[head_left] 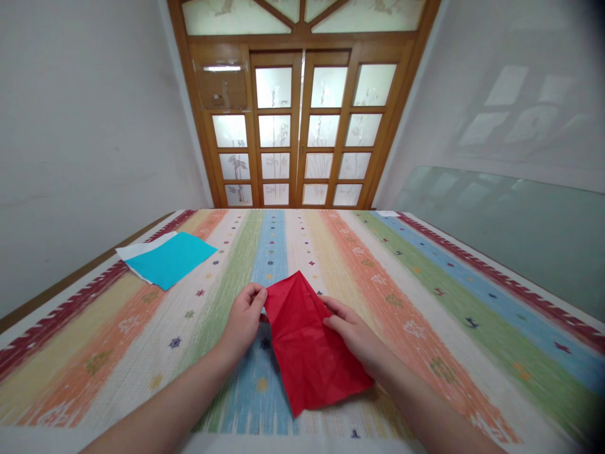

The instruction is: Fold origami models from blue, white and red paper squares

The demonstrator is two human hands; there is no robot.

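A creased sheet of red paper (314, 350) is held up in front of me, its folds running together to a peak at the top. My left hand (248, 312) pinches its upper left corner between thumb and fingers. On the other side, my right hand (352, 328) grips the right edge, thumb in front and some fingers behind the paper. The lower part of the sheet spreads downward and hides a piece of the cloth beneath it.
A striped, patterned tablecloth (222, 265) covers the table. At its left lie a blue sheet of paper (171, 260) and a white sheet (130, 251) partly under it. Beyond the far edge stand wooden glazed doors (300, 126); a glass panel (510, 233) leans at the right.
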